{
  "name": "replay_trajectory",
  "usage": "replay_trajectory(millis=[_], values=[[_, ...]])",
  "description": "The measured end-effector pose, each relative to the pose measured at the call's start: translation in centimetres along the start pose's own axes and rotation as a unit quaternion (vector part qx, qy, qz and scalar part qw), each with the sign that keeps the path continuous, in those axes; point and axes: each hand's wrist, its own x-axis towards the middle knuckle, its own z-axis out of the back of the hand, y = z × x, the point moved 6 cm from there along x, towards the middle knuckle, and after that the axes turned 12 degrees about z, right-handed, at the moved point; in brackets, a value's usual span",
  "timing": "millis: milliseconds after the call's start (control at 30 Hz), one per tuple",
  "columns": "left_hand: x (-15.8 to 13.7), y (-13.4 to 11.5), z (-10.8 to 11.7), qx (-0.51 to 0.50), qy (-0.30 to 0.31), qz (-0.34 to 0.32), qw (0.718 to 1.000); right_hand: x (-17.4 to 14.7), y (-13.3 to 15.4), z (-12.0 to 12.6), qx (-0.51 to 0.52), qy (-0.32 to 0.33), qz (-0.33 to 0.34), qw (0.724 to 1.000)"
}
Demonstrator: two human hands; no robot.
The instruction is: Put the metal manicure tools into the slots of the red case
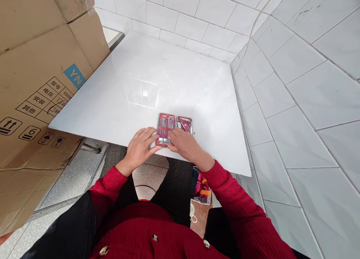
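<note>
Two hands busy at a little red tool case

The open red case (167, 115) lies on the white desk (197, 86), close to the near edge. It opens like a book. A row of thin silver tools (164, 123) sits in its left half, and a shiny silver piece (162, 141) lies across the near end. The left hand (140, 146) is loose, its fingers stretched out and touching the case's left side. The right hand (185, 142) reaches over the case with bent fingers, right by the silver piece (I can't tell if it is gripping it).

The step looks like fitting or lifting that piece. I think the next move calls for a steady left hand, and a small, careful pinch from the right one, so the other tools stay neat.
</note>
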Motion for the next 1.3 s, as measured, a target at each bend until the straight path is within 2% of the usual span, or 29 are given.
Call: replay_trajectory(millis=[333, 567, 767, 900, 967, 1067, 1200, 1300], values=[[-0.2, 0.0, -0.2, 0.006, 0.012, 0.001, 1.000, -0.7, -0.3, 1.1, 0.055, 0.010, -0.016, 0.998], [-0.5, 0.4, -0.7, -0.015, 0.007, 0.007, 1.000, -0.7, -0.7, 1.8, 0.064, 0.044, -0.012, 0.997], [-0.6, 0.5, -0.9, -0.013, 0.014, 0.006, 1.000, -2.7, -2.2, 1.2, 0.059, 0.007, -0.050, 0.997], [-0.7, 0.5, -1.0, -0.010, 0.009, 0.005, 1.000, -3.3, -4.5, 1.8, 0.079, -0.042, -0.117, 0.989], [-0.7, 0.4, -0.9, -0.008, 0.004, 0.003, 1.000, -2.0, -5.3, 2.2, 0.080, -0.066, -0.155, 0.983], [-0.7, 0.3, -0.8, -0.009, 0.004, 0.001, 1.000, 2.6, -4.8, 2.5, 0.067, -0.081, -0.168, 0.980], [-0.6, 0.3, -0.7, -0.007, 0.001, -0.001, 1.000, 9.8, -2.3, 2.0, 0.049, -0.035, -0.148, 0.987], [-0.6, 0.3, -0.7, -0.008, 0.009, 0.003, 1.000, 12.9, -0.9, 1.4, 0.037, 0.010, -0.137, 0.990]])
